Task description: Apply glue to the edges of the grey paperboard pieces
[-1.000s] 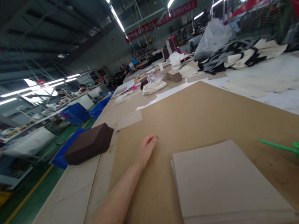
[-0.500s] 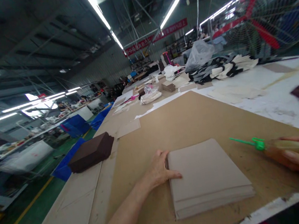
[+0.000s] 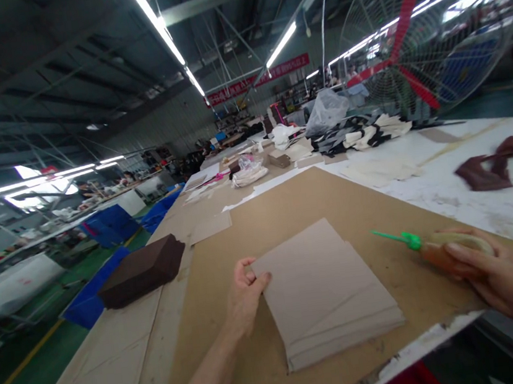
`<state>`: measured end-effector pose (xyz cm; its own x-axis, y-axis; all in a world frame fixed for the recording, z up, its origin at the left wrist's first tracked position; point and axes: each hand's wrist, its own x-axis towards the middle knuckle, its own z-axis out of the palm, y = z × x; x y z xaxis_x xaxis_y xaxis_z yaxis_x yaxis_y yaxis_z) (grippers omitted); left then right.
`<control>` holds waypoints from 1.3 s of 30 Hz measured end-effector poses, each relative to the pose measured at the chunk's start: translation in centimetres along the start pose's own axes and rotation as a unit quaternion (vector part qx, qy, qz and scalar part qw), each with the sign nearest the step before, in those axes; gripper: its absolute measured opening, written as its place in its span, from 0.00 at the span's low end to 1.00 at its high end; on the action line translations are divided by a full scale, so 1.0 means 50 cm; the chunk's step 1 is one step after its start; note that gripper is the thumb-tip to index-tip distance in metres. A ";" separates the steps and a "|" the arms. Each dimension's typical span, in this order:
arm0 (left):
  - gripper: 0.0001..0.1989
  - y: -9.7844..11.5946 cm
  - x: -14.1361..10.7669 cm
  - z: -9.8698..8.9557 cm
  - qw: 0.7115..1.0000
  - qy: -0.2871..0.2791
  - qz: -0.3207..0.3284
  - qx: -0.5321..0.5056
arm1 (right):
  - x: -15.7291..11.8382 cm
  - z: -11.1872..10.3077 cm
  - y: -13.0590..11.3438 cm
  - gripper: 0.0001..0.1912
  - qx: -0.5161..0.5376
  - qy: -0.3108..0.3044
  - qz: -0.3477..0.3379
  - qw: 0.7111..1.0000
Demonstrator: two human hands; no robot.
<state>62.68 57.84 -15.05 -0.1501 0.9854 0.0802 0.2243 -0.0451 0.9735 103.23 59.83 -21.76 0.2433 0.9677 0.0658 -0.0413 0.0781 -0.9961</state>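
A stack of beige-grey rectangular sheets [image 3: 320, 290] lies on the brown board before me. My left hand [image 3: 246, 293] pinches the top sheet at its far left corner, thumb above and fingers beneath. That sheet sits twisted relative to the pile, its far edge reaching past the others. Off to the right, my right hand [image 3: 490, 266] is wrapped round a squeeze glue bottle [image 3: 442, 253] with a green nozzle. The bottle is held on its side above the board, its thin tip pointing left toward the stack without touching it.
A dark brown stack [image 3: 142, 271] stands at the table's left edge beside a blue bin [image 3: 81, 304]. Brown scraps [image 3: 483, 171] lie on the white surface at right. Farther back are fabric strips [image 3: 361, 132], a plastic bag [image 3: 327, 111] and a large fan [image 3: 392, 60].
My left hand has shifted from resting at the stack's left edge to gripping the top sheet's corner, turning that sheet askew. The glue bottle stays in my right hand. The whole view has swung slightly.
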 end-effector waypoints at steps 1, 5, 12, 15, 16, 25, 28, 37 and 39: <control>0.26 0.005 -0.007 -0.002 1.000 0.013 -0.002 -0.025 | -0.004 0.010 -0.016 0.16 0.035 -0.027 0.011 0.999; 0.31 0.016 -0.030 -0.003 0.995 0.028 -0.012 -0.099 | -0.035 0.065 -0.083 0.17 0.100 -0.203 0.044 0.973; 0.32 0.011 -0.045 0.009 0.980 0.037 -0.012 -0.197 | -0.053 0.146 -0.135 0.27 0.087 -0.408 0.110 0.902; 0.32 0.011 -0.050 0.012 0.974 0.038 -0.013 -0.222 | -0.046 0.151 -0.138 0.31 0.068 -0.413 0.149 0.896; 0.32 0.011 -0.054 0.014 0.971 0.037 -0.013 -0.237 | -0.045 0.152 -0.140 0.32 0.063 -0.403 0.154 0.900; 0.21 -0.016 -0.139 0.097 0.887 0.005 -0.059 -0.457 | -0.051 0.155 -0.160 0.31 0.087 -0.311 0.150 0.934; 0.17 -0.027 -0.148 0.128 0.831 0.097 -0.091 -0.540 | -0.058 0.156 -0.148 0.31 0.074 -0.306 0.148 0.937; 0.17 0.002 -0.206 0.207 0.869 0.057 -0.237 -0.430 | -0.078 0.169 -0.121 0.32 0.041 -0.337 0.163 0.926; 0.20 0.009 -0.225 0.219 0.868 0.051 -0.284 -0.404 | -0.078 0.170 -0.118 0.32 0.024 -0.333 0.169 0.927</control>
<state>75.02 48.53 -17.87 -0.1085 0.8687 -0.4833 -0.6559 0.3028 0.6915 94.27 57.64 -15.64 -0.4441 0.8705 -0.2123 -0.0531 -0.2621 -0.9636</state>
